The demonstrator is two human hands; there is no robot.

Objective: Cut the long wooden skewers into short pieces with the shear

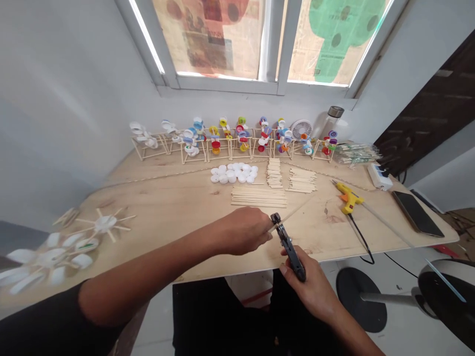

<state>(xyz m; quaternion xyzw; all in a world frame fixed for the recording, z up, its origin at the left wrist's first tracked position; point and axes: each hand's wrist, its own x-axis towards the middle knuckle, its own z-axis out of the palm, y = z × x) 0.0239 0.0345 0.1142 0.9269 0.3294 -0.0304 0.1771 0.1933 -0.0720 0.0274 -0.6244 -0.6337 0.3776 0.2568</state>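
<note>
My left hand (247, 231) pinches a thin wooden stick (297, 208) near one end, over the table's front part. In my right hand (309, 282) is a dark pair of pliers or cutters (291, 249), gripped by its handles. The tool's jaws are around the stick, close beside my left fingers. Just beyond lie a row of long sticks (259, 196), two bundles of shorter sticks (274, 173) and a cluster of white bottle caps (233, 173).
Several stick frames with colourful cap wheels (243, 138) line the back. A yellow glue gun (349, 197), phone (417, 213) and power strip (380, 176) are on the right. White cap wheels (106, 224) lie at left. A black stool (447, 291) stands beyond the front edge.
</note>
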